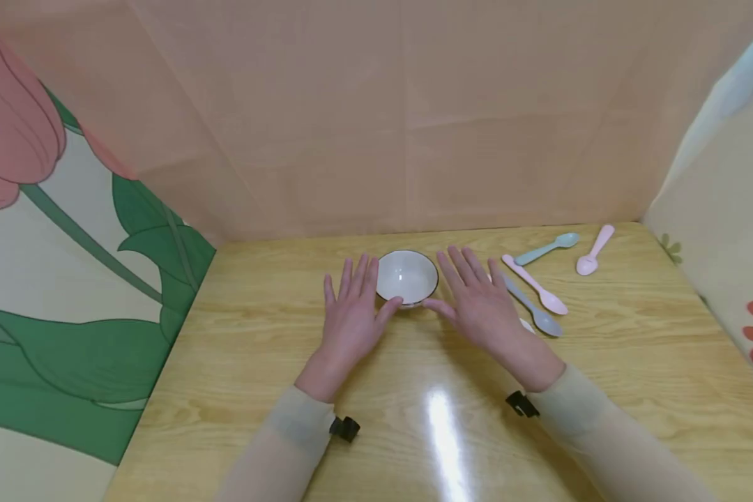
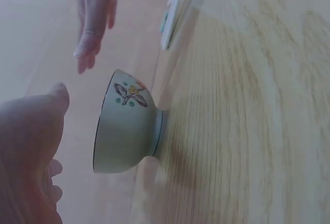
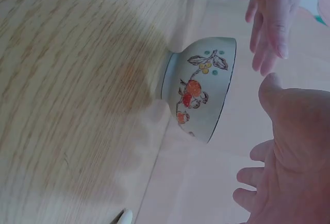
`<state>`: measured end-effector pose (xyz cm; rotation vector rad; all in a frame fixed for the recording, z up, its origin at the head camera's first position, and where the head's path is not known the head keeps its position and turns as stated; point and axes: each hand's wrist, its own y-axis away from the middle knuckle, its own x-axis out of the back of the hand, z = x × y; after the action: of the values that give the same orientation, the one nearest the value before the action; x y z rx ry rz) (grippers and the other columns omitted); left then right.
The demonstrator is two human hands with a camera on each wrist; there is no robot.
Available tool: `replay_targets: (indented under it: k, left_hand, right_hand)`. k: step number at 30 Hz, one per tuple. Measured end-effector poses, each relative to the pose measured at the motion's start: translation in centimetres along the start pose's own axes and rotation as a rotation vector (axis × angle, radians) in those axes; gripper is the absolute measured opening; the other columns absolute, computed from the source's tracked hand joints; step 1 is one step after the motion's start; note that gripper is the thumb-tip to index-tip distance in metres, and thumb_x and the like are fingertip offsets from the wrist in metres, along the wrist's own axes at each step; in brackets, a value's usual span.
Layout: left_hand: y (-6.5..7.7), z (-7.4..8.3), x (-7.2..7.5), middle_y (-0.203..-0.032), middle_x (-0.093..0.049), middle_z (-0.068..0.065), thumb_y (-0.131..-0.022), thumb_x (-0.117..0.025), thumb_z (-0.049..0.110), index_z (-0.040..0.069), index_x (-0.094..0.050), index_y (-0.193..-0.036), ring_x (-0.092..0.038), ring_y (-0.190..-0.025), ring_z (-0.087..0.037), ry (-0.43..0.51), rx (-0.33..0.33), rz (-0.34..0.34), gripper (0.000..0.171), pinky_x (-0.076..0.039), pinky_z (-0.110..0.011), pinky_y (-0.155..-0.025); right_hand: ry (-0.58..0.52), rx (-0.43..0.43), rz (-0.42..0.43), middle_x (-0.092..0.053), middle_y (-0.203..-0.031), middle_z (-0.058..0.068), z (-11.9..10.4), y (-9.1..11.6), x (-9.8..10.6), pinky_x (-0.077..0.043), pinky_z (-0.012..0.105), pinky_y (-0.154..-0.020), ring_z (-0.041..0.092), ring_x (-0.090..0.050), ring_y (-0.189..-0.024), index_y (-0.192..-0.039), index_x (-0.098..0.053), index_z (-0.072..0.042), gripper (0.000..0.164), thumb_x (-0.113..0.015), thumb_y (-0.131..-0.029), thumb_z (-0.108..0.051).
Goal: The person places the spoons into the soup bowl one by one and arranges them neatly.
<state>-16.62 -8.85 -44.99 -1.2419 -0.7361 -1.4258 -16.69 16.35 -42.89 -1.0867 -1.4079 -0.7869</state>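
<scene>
A white bowl [image 1: 406, 277] with a dark rim stands upright on the wooden table; the right wrist view shows fruit and leaves painted on the bowl's side [image 3: 201, 87]. My left hand [image 1: 353, 310] is to the left of it, fingers straight and pointing away from me. On its other side my right hand [image 1: 480, 303] mirrors that pose, thumb spread toward the bowl. Both hands look raised above the bowl's rim in the wrist views, apart from it, and neither holds anything. Beneath and beside my right hand lies a grey spoon [image 1: 542, 319], partly hidden by it.
Right of my right hand lie a pink spoon [image 1: 539, 287], a teal spoon [image 1: 549, 248] and another pink spoon [image 1: 595, 251]. A white piece [image 1: 527, 325] peeks out by the right wrist. Cloth [image 1: 408, 139] hangs behind the wooden table [image 1: 238, 390].
</scene>
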Motion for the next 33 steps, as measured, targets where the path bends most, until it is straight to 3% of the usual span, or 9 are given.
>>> replay_targets:
  k: [4, 20, 26, 33]
  left_hand:
    - [-0.3, 0.0, -0.2, -0.185, -0.008, -0.008, -0.112, -0.04, 0.07, 0.013, -0.016, -0.178, 0.003, -0.17, -0.031, 0.048, 0.01, -0.006, 0.091, 0.006, -0.068, -0.13]
    - [-0.8, -0.6, -1.7, -0.184, -0.014, -0.01, -0.112, -0.043, 0.069, 0.014, -0.017, -0.178, 0.0, -0.17, -0.033, 0.112, 0.027, -0.001, 0.09, -0.001, -0.071, -0.13]
    - [-0.9, -0.7, -2.0, -0.184, -0.013, -0.009, -0.112, -0.043, 0.069, 0.015, -0.015, -0.179, 0.002, -0.17, -0.032, 0.123, 0.035, -0.017, 0.091, 0.002, -0.069, -0.131]
    - [-1.1, -1.0, -2.8, -0.184, -0.017, -0.011, -0.111, -0.045, 0.07, 0.011, -0.016, -0.178, -0.008, -0.169, -0.038, 0.13, 0.026, -0.007, 0.094, -0.006, -0.073, -0.13]
  right_hand:
    - [-0.007, 0.001, -0.004, -0.013, -0.183, 0.018, 0.2, -0.3, -0.3, -0.005, 0.07, -0.131, 0.041, -0.012, -0.168, -0.177, -0.017, -0.008, 0.091, -0.053, -0.112, -0.062]
    - [-0.044, 0.005, -0.022, -0.017, -0.182, 0.019, 0.4, -1.4, -1.4, -0.011, 0.073, -0.13, 0.041, -0.013, -0.168, -0.176, -0.022, -0.005, 0.093, -0.056, -0.111, -0.062]
    - [-0.054, 0.008, -0.024, -0.02, -0.181, 0.02, 0.6, -1.6, -1.9, -0.013, 0.073, -0.13, 0.041, -0.014, -0.168, -0.176, -0.024, -0.005, 0.093, -0.058, -0.11, -0.062]
    - [-0.064, 0.023, -0.014, -0.027, -0.179, 0.021, 0.8, -1.6, -2.3, -0.015, 0.075, -0.128, 0.044, -0.022, -0.166, -0.174, -0.029, -0.003, 0.091, -0.062, -0.109, -0.058]
